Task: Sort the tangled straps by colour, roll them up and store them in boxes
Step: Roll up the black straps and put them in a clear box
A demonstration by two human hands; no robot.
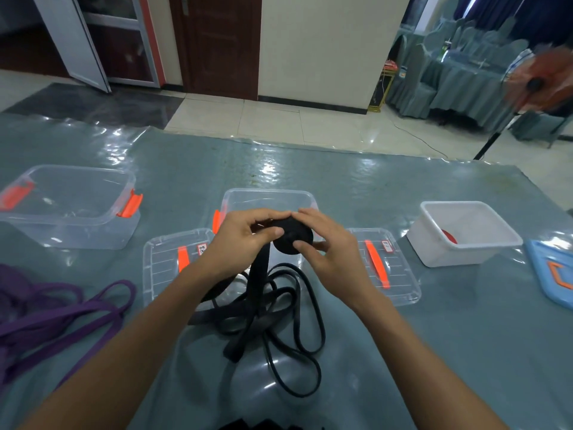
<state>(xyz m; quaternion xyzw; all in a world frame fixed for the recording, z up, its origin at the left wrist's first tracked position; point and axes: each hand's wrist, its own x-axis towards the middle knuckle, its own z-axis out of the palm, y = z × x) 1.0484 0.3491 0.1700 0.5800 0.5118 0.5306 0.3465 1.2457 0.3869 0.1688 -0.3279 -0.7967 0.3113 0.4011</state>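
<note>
A wide table (pixel 434 352) covered in grey-blue cloth under a glossy clear plastic sheet fills the lower view. A heap of tangled purple fabric strap (pixel 62 318) sprawls over its left edge. Further back on the left stands a large clear plastic box with orange latches (pixel 77 234), and on the right a white opaque plastic box (pixel 449 252). Between them, partly hidden behind the hands, is a second clear plastic box (pixel 266 193). Two clear flat lids with orange handles lie in front of it, one on the left (pixel 164 265) and one on the right (pixel 400 274), and a light blue lid (pixel 548 268) lies at the far right edge. Loose loops of black webbing strap (pixel 279 311) lie tangled on the table near the person, with one length rising to the hands. The left hand (pixel 238 240) pinches the wound part between thumb and fingers. The right hand (pixel 331 246) grips it from the other side, its thumb pressed on the flat face. Held so, above the table and in front of the middle box, is the black roll (pixel 291 235) of that strap. A small red roll (pixel 449 236) shows inside the white box.
</note>
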